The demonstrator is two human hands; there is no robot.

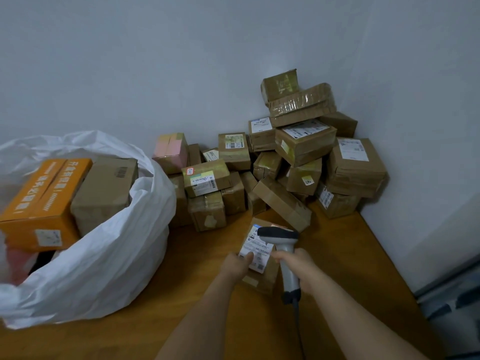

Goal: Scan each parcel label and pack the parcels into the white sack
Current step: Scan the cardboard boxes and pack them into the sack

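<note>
Your two forearms reach forward over the wooden floor (197,268). Your right hand (298,268) is wrapped round the grey handle of a barcode scanner (283,245), whose dark head points down at the label (255,252) of a small cardboard parcel (262,279). Its cable trails back along your right forearm. Your left hand (235,263) holds that parcel by its left edge, thumb pressed on the label's lower left corner. The parcel sits between your hands, directly under the scanner head; whether it rests on the floor cannot be told.

To your left stands the white sack (109,255), mouth open, touching the floor. Inside it, an orange box (39,203) lies beside a plain brown carton (104,190), both above the rim fold.

Further back, a heap of cardboard parcels (298,157) fills the corner where the two pale walls meet, highest at the right. Several show white shipping labels. A pink-topped box (171,152) sits at the heap's left end, near the sack.
</note>
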